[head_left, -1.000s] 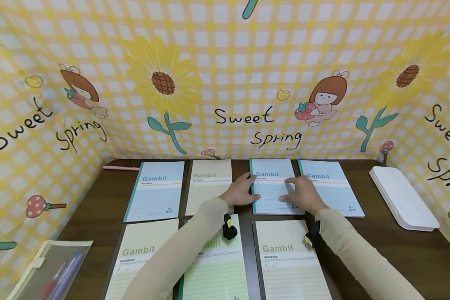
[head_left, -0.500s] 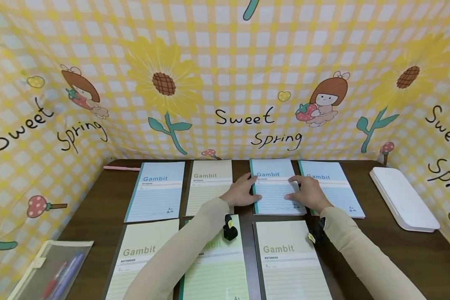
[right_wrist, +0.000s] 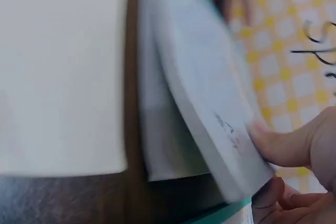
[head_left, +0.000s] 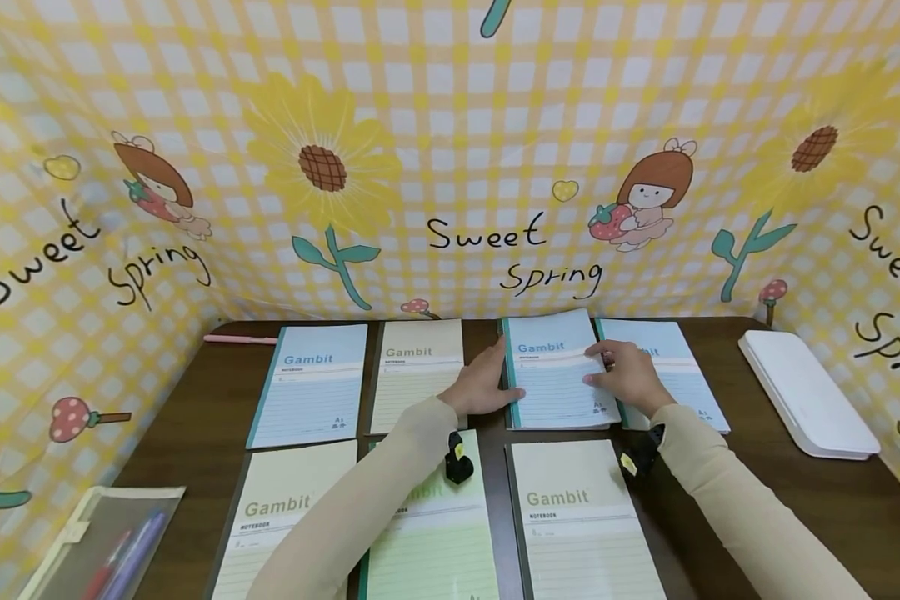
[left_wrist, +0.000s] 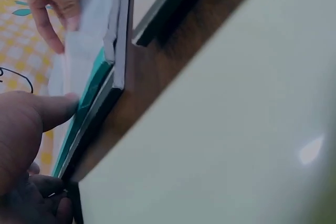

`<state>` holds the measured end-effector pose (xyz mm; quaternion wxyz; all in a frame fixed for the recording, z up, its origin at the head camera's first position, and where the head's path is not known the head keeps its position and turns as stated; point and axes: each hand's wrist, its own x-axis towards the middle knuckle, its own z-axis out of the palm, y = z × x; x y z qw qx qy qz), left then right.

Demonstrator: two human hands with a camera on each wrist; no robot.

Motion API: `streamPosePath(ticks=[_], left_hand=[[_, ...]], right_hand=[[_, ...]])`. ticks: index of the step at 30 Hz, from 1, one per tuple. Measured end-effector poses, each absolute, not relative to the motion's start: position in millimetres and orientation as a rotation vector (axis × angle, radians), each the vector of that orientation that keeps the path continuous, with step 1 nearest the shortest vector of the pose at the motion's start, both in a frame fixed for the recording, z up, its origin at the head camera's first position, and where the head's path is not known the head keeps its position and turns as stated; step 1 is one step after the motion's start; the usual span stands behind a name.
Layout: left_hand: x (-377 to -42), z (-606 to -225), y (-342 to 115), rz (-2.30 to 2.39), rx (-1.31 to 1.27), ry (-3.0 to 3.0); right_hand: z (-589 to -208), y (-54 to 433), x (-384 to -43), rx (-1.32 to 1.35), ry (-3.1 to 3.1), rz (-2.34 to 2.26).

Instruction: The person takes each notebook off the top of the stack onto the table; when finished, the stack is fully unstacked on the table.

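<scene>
A blue Gambit notebook (head_left: 551, 375) with a teal spine lies in the back row, its right side raised and its cover slightly bowed. My right hand (head_left: 632, 377) pinches that right edge, thumb on the cover (right_wrist: 226, 124) and fingers underneath. My left hand (head_left: 482, 382) holds the spine side, its thumb pressing on the teal spine (left_wrist: 89, 90) and its fingers along the outer edge. Beneath the lifted notebook another notebook (right_wrist: 170, 145) shows, with a dark spine (left_wrist: 97, 103) in the left wrist view.
Blue notebooks flank the row at left (head_left: 311, 383) and right (head_left: 682, 392), with a beige one (head_left: 412, 375) between. In front lie a green notebook (head_left: 435, 542) and beige ones (head_left: 581, 525). A white case (head_left: 806, 396), a pen pouch (head_left: 123, 533) and a pink pen (head_left: 240, 339) lie near the edges.
My right hand has shifted right to the blue notebook's edge and raised that side off the notebook below. My left hand has stayed at the spine.
</scene>
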<state>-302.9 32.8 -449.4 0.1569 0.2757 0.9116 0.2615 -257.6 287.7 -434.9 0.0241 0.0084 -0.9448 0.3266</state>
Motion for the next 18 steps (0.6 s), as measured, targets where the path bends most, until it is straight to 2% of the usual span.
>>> streamPosePath(ticks=[9, 18], left_hand=[[-303, -454, 38, 0.609, 0.837, 2.621], [-306, -449, 34, 0.587, 0.805, 2.635]], right_hand=[[-412, 315, -231, -0.190, -2.764, 1.126], [-387, 366, -147, -0.279, -2.634, 1.060]])
